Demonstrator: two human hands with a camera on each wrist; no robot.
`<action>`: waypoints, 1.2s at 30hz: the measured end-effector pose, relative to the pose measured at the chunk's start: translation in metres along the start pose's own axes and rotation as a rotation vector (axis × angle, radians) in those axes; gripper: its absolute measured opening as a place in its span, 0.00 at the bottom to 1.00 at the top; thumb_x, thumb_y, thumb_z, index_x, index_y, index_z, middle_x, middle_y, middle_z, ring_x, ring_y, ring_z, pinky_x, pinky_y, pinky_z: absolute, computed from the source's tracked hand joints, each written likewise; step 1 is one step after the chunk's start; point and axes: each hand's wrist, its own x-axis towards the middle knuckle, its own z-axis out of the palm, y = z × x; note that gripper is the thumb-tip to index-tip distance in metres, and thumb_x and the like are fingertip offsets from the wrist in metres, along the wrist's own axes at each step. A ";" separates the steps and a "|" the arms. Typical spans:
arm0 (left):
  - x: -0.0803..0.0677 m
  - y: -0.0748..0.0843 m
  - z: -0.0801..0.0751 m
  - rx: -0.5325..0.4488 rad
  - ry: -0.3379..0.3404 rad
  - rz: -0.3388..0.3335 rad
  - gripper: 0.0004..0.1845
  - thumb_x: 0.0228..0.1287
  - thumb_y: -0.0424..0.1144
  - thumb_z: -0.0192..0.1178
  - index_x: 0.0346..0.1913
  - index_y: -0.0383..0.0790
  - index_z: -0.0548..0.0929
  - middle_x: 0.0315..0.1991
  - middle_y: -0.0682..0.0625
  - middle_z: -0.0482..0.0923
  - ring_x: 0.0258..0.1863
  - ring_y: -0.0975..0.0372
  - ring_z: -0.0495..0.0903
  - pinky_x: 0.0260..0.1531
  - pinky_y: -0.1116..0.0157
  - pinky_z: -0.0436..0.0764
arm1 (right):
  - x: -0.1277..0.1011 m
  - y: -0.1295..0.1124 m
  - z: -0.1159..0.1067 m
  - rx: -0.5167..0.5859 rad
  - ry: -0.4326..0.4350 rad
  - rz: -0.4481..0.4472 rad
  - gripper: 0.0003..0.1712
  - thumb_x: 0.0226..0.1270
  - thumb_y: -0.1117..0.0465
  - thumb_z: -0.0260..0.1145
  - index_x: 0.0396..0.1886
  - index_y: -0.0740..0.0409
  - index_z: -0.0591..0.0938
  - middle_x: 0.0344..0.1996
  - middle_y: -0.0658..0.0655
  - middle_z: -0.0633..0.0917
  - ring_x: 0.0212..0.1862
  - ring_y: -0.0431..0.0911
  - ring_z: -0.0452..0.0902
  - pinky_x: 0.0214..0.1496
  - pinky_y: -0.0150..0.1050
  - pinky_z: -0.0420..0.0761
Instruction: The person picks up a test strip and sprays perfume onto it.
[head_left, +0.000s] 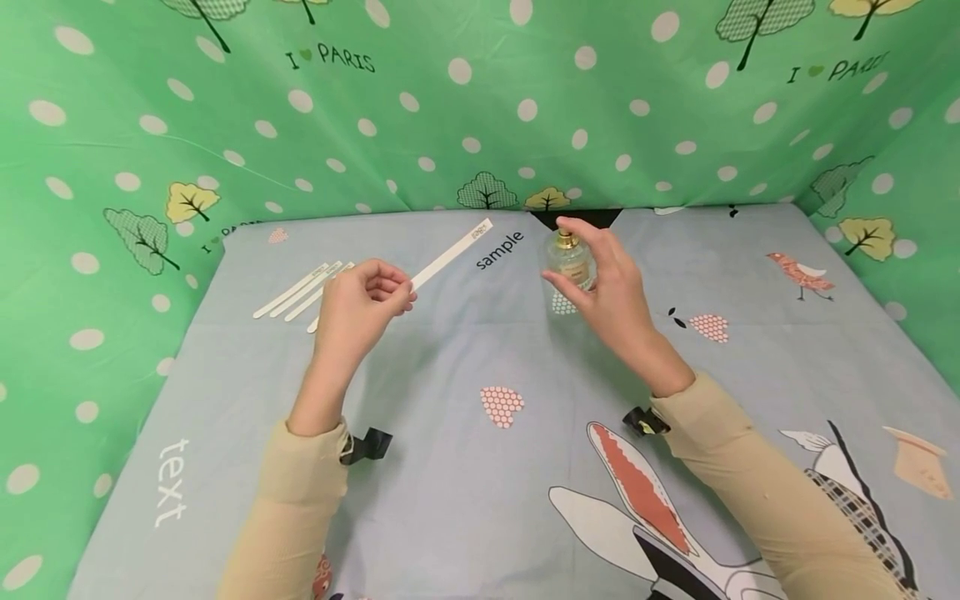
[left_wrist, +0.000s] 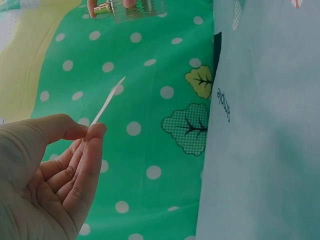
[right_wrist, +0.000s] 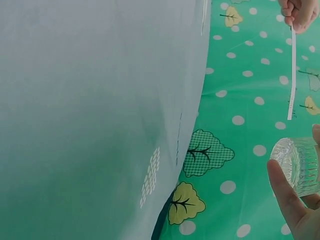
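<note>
My left hand [head_left: 358, 307] pinches a white perfume test strip [head_left: 452, 253] by one end between thumb and fingertips. The strip slants up and to the right, and small print marks its far end. In my right hand [head_left: 617, 298] is a clear glass perfume bottle [head_left: 573, 265] with a gold neck, held upright above the table. The index finger lies on top of the sprayer, and the thumb is at the lower part of the glass. The right wrist view shows the ribbed bottle [right_wrist: 299, 162] with the strip [right_wrist: 293, 75] apart from it.
Several more white test strips [head_left: 288, 293] lie side by side on the table left of my left hand. A grey-blue printed cloth [head_left: 450, 475] covers the table. Behind it hangs a green dotted curtain [head_left: 420, 83], which also runs along both sides.
</note>
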 end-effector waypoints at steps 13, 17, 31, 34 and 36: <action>0.004 -0.003 -0.006 -0.001 -0.005 -0.053 0.08 0.67 0.35 0.60 0.42 0.33 0.84 0.36 0.39 0.88 0.27 0.66 0.86 0.28 0.79 0.80 | -0.001 0.003 -0.004 -0.004 0.011 0.014 0.38 0.58 0.58 0.77 0.67 0.49 0.71 0.52 0.65 0.80 0.50 0.57 0.77 0.47 0.55 0.78; 0.005 -0.006 -0.008 -0.001 -0.001 -0.059 0.08 0.67 0.36 0.60 0.42 0.33 0.84 0.36 0.39 0.88 0.26 0.70 0.85 0.28 0.80 0.80 | -0.002 0.004 -0.004 0.002 0.015 0.021 0.37 0.58 0.58 0.77 0.66 0.49 0.71 0.54 0.64 0.80 0.51 0.57 0.77 0.49 0.55 0.78; 0.010 -0.018 -0.009 -0.009 0.008 -0.071 0.09 0.68 0.35 0.59 0.43 0.31 0.83 0.36 0.37 0.88 0.24 0.72 0.84 0.28 0.80 0.81 | -0.003 0.007 -0.006 0.001 0.003 0.046 0.38 0.58 0.59 0.77 0.67 0.49 0.71 0.54 0.65 0.80 0.52 0.58 0.77 0.51 0.56 0.77; 0.011 -0.020 -0.008 -0.005 0.015 -0.063 0.09 0.67 0.35 0.59 0.42 0.31 0.83 0.36 0.37 0.88 0.23 0.74 0.82 0.28 0.80 0.81 | -0.003 0.007 -0.007 0.001 0.005 0.051 0.38 0.58 0.59 0.77 0.67 0.49 0.71 0.55 0.64 0.80 0.54 0.58 0.77 0.54 0.56 0.77; 0.013 -0.020 -0.008 -0.008 0.018 -0.059 0.09 0.67 0.35 0.59 0.42 0.31 0.83 0.36 0.36 0.88 0.23 0.76 0.81 0.28 0.80 0.81 | -0.004 0.007 -0.007 0.002 0.007 0.054 0.38 0.58 0.59 0.77 0.67 0.49 0.71 0.56 0.63 0.80 0.55 0.58 0.77 0.56 0.57 0.77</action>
